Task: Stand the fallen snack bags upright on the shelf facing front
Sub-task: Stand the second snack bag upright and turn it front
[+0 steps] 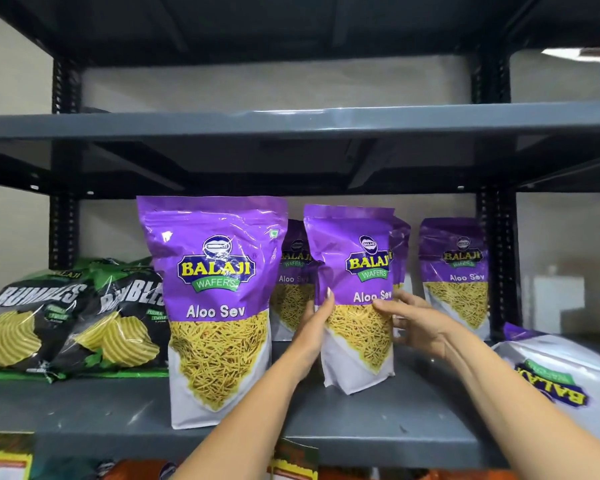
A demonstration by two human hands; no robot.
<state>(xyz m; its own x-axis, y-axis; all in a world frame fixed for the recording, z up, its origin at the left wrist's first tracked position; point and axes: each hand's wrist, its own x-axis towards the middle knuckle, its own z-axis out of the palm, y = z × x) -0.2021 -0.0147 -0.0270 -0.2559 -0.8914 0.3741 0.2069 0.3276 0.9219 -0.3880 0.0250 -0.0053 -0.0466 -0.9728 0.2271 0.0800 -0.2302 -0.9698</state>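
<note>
A purple-and-white plastic Aloo Sev snack bag (355, 299) stands upright on the grey metal shelf (378, 420), label facing front, clasped on both sides: the left hand (317, 327) presses its left edge, the right hand (413, 323) its right edge. Just to its left a larger-looking identical bag (215, 306) stands upright. At the far right another purple bag (561, 382) lies fallen. Black-and-green Rumbles chip bags (70, 320) lean at the left.
</note>
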